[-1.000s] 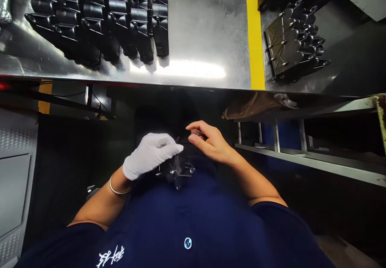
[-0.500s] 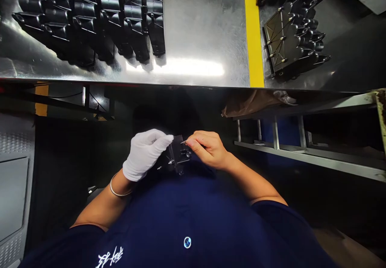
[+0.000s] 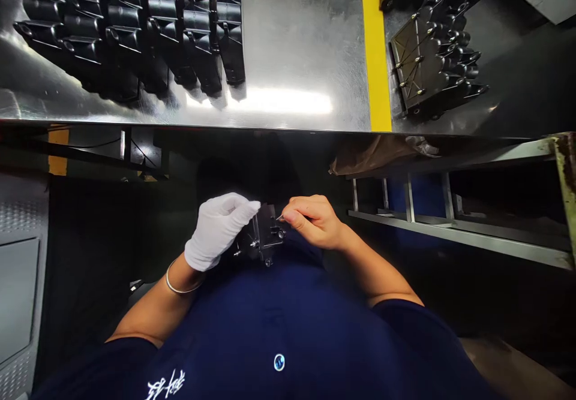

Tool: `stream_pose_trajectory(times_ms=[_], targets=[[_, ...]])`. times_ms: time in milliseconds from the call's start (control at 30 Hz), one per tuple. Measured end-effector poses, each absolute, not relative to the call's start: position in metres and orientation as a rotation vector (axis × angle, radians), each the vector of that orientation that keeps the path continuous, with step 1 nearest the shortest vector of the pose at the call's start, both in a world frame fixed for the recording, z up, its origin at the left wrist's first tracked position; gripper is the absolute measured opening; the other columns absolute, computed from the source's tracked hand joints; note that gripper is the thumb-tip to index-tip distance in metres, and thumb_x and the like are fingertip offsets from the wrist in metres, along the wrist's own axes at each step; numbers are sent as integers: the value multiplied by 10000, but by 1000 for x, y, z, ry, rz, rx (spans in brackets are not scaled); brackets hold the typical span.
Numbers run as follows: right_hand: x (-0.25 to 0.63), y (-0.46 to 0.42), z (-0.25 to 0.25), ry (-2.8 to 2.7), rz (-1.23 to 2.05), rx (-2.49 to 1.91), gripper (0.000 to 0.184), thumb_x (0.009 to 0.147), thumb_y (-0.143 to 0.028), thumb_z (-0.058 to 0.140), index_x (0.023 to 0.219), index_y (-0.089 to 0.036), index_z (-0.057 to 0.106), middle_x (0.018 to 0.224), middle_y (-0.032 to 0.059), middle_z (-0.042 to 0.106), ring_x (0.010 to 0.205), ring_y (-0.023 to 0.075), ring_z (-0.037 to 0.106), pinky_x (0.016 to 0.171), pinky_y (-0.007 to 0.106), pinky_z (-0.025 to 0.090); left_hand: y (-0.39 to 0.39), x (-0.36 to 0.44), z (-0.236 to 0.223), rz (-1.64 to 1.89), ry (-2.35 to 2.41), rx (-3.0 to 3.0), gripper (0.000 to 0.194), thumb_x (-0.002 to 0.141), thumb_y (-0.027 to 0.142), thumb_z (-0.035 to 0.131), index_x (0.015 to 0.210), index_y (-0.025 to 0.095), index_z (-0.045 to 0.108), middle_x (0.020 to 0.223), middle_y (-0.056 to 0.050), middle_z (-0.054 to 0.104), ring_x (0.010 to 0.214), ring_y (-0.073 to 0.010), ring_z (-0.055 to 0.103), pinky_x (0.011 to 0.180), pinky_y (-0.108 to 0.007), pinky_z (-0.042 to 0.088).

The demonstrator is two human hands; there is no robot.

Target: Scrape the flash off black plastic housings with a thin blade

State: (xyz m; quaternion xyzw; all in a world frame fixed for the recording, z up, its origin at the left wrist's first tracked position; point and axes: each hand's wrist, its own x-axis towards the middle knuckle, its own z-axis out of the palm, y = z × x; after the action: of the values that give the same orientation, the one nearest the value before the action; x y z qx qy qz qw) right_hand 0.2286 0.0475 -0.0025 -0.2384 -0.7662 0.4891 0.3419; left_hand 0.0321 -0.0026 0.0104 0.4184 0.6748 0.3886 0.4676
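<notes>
In front of my navy shirt, a black molded plastic part (image 3: 266, 235) is held up, with small metal pins or inserts showing on it. My left hand (image 3: 220, 229), in a white glove, is closed on the part's left upper edge, thumb on top. My bare right hand (image 3: 312, 221) is closed in a pinch on a thin, light-coloured metal tool (image 3: 280, 217). Its tip points left and lies close to the part's right side; whether it touches cannot be made out. The kind of tool is mostly hidden by my fingers.
Rows of black molded parts (image 3: 130, 28) stand on the metal table (image 3: 288, 46) at upper left. Right of a yellow stripe (image 3: 377, 58) sits another black part (image 3: 432, 58). Below it are a brown bag (image 3: 369, 155) and a metal rack (image 3: 450, 232). A grey cabinet (image 3: 18, 292) is at left.
My right hand and the thin tool have shifted slightly right, away from the part's upper edge, and the tool is tilted more. The black part is turned slightly. My left hand keeps its grip.
</notes>
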Motion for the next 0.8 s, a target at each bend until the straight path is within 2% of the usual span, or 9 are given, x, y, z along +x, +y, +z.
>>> stream_pose_trajectory(times_ms=[267, 800], targets=[[226, 44, -7, -2052, 1095, -606, 230, 932, -173, 497, 728, -144, 600, 563, 9, 555, 508, 84, 471, 485, 214, 389, -3, 31, 9, 939, 1710, 1052, 309, 710, 369, 662, 488, 180, 561, 472, 32, 492, 476, -87, 417, 459, -195, 367], [229, 43, -7, -2099, 1030, -611, 253, 946, -172, 471, 721, -152, 585, 558, -3, 550, 509, 80, 455, 492, 212, 377, -1, 36, 8, 944, 1736, 1007, 309, 693, 371, 689, 484, 177, 569, 471, 32, 506, 477, -85, 421, 455, -193, 364]])
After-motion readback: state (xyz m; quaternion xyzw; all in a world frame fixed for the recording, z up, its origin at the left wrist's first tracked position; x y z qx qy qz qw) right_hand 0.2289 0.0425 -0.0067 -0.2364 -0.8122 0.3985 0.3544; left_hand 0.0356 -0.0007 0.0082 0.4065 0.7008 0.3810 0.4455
